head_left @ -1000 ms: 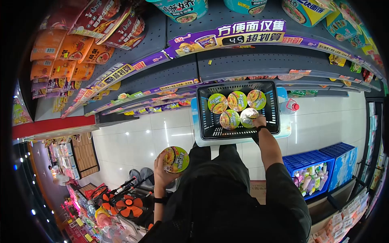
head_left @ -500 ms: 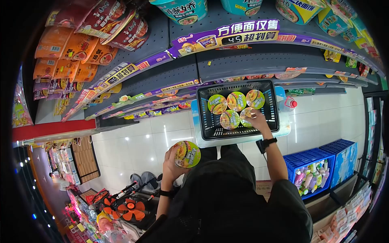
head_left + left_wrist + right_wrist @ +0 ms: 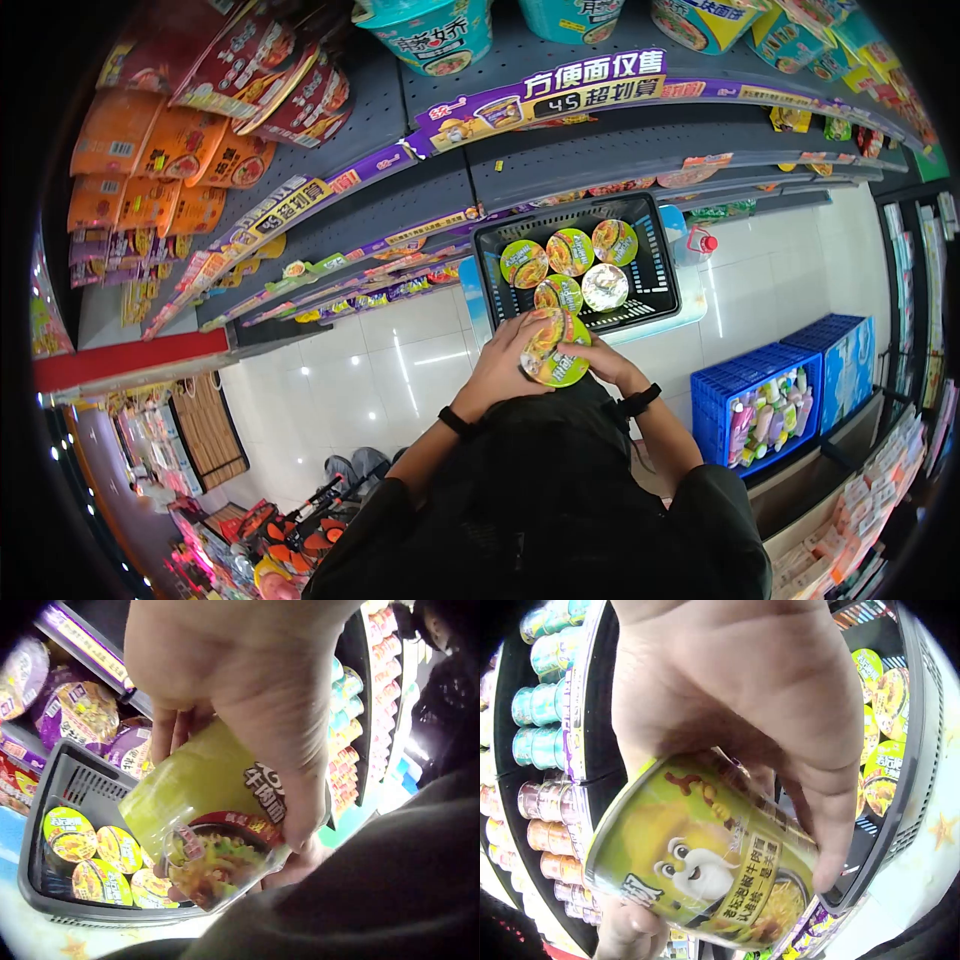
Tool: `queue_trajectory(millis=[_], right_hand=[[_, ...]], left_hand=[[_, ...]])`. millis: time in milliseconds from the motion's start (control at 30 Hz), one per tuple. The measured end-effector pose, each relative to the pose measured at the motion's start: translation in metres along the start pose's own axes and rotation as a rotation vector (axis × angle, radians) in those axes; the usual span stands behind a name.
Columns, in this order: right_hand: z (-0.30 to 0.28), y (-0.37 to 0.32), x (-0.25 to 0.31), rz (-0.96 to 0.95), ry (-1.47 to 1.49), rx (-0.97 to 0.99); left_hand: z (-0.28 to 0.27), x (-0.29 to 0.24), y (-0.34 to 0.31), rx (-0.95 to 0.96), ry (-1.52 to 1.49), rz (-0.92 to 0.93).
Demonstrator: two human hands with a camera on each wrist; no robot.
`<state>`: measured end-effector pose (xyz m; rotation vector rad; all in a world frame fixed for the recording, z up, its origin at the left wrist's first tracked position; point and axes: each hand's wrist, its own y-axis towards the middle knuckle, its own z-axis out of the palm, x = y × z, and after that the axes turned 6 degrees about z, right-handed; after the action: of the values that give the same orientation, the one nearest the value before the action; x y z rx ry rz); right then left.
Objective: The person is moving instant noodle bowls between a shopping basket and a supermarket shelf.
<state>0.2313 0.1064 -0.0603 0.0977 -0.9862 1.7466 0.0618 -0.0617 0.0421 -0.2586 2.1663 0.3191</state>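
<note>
In front of the waist, both hands hold a green instant noodle cup (image 3: pixel 560 365). My left hand (image 3: pixel 497 368) grips it from the left; the left wrist view shows the thumb along the cup's printed side (image 3: pixel 202 810). From the right, my right hand (image 3: pixel 612 366) holds the same cup, and its thumb lies along the wall in the right wrist view, by a cartoon face with a white beard (image 3: pixel 697 870). Just beyond stands a black shopping basket (image 3: pixel 660 300) with several green noodle cups (image 3: pixel 570 252). One cup (image 3: pixel 604 288) in it shows a whitish round face upward.
Shelves (image 3: pixel 440 180) with noodle tubs and packets curve across the front. The basket rests on a light blue surface (image 3: pixel 690 300), with a red-capped bottle (image 3: pixel 702 240) beside it. Right stands a blue crate (image 3: pixel 735 400) of bottles; a folded cart-like item with orange parts (image 3: pixel 310 545) lies lower left.
My right hand has left the cup in the basket and come back to the noodle cup in my left hand. The left hand has moved right and upward with that cup.
</note>
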Motion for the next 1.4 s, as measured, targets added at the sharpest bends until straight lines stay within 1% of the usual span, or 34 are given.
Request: queue_trajectory(millis=[67, 100, 133, 200, 233, 267, 300, 333, 367, 400, 467, 533, 567, 600, 633, 667, 700, 733, 767, 800, 867, 933, 967, 1000, 1067, 1100, 1133, 1167, 1200, 1267, 1300, 1333, 1400], right_hand=[[-0.002, -0.002, 0.006, -0.018, 0.003, -0.052], [-0.001, -0.006, 0.007, -0.046, 0.035, -0.106], [-0.006, -0.008, 0.004, -0.058, 0.045, -0.119], [-0.019, -0.016, -0.003, -0.113, 0.022, -0.261], [-0.022, -0.023, -0.008, -0.143, 0.067, -0.337], [-0.028, -0.031, -0.014, -0.159, 0.079, -0.36], [-0.034, -0.04, -0.023, -0.219, 0.176, -0.424], [-0.036, -0.047, -0.031, -0.282, 0.274, -0.486], [-0.029, -0.059, -0.034, -0.374, 0.28, -0.545], [-0.024, -0.069, -0.043, -0.383, 0.291, -0.57], [-0.018, -0.09, -0.069, -0.477, 0.52, -0.68], [-0.007, -0.101, -0.094, -0.516, 0.542, -0.738], [0.003, -0.107, -0.105, -0.537, 0.587, -0.77], [0.008, -0.112, -0.113, -0.559, 0.632, -0.803], [0.005, -0.115, -0.119, -0.569, 0.577, -0.822], [0.018, -0.117, -0.138, -0.589, 0.699, -0.876], [0.019, -0.117, -0.143, -0.586, 0.686, -0.877], [0.027, -0.119, -0.143, -0.584, 0.673, -0.878], [0.044, -0.118, -0.149, -0.572, 0.727, -0.907], [0.045, -0.117, -0.155, -0.556, 0.753, -0.908], [0.046, -0.112, -0.166, -0.543, 0.796, -0.924], [0.049, -0.11, -0.172, -0.537, 0.815, -0.921], [0.047, -0.105, -0.175, -0.564, 0.826, -0.903], [0.048, -0.101, -0.176, -0.59, 0.836, -0.885], [0.062, -0.1, -0.171, -0.61, 0.847, -0.872], [0.062, -0.097, -0.17, -0.612, 0.842, -0.878], [0.057, -0.092, -0.167, -0.616, 0.834, -0.878], [0.051, -0.086, -0.165, -0.633, 0.843, -0.856], [0.051, -0.083, -0.156, -0.643, 0.836, -0.843], [0.052, -0.08, -0.136, -0.618, 0.781, -0.818], [0.045, -0.073, -0.137, -0.621, 0.707, -0.796], [0.042, -0.069, -0.132, -0.628, 0.694, -0.786], [0.038, -0.061, -0.116, -0.618, 0.589, -0.781]], left_hand=[[-0.001, 0.006, 0.02, 0.171, 0.012, -0.017], [0.002, 0.022, 0.024, 0.201, -0.066, 0.027], [0.003, 0.036, 0.029, 0.217, -0.071, 0.039], [0.005, 0.067, 0.042, 0.288, -0.069, 0.001], [0.005, 0.088, 0.047, 0.366, 0.047, -0.009], [0.014, 0.129, 0.05, 0.415, 0.15, 0.01], [0.023, 0.165, 0.054, 0.4, 0.218, -0.03], [0.034, 0.196, 0.061, 0.38, 0.318, -0.108], [0.04, 0.215, 0.074, 0.378, 0.398, -0.165], [0.041, 0.221, 0.093, 0.49, 0.471, -0.262], [0.058, 0.257, 0.13, 0.603, 0.731, -0.217], [0.083, 0.28, 0.147, 0.64, 0.818, -0.214], [0.089, 0.294, 0.157, 0.636, 0.941, -0.145], [0.096, 0.295, 0.167, 0.638, 0.963, -0.153], [0.108, 0.298, 0.175, 0.661, 1.021, -0.171], [0.127, 0.299, 0.18, 0.691, 1.071, -0.18], [0.133, 0.303, 0.183, 0.71, 1.138, -0.23], [0.141, 0.316, 0.18, 0.716, 1.134, -0.225], [0.152, 0.331, 0.178, 0.655, 1.239, -0.204], [0.16, 0.334, 0.179, 0.59, 1.342, -0.181], [0.175, 0.341, 0.18, 0.609, 1.339, -0.145], [0.181, 0.357, 0.183, 0.569, 1.347, -0.118], [0.177, 0.364, 0.186, 0.484, 1.333, -0.012], [0.167, 0.348, 0.187, 0.481, 1.337, -0.005], [0.134, 0.288, 0.19, 0.578, 1.294, -0.053], [0.125, 0.279, 0.19, 0.56, 1.222, -0.076], [0.111, 0.26, 0.19, 0.543, 1.23, -0.077], [0.095, 0.233, 0.188, 0.558, 1.154, -0.098], [0.08, 0.217, 0.186, 0.573, 1.079, -0.117], [0.056, 0.204, 0.174, 0.519, 1.06, -0.098], [0.031, 0.175, 0.158, 0.457, 0.774, -0.088], [0.012, 0.152, 0.148, 0.389, 0.485, -0.073], [-0.012, 0.135, 0.139, 0.367, 0.493, -0.062]])
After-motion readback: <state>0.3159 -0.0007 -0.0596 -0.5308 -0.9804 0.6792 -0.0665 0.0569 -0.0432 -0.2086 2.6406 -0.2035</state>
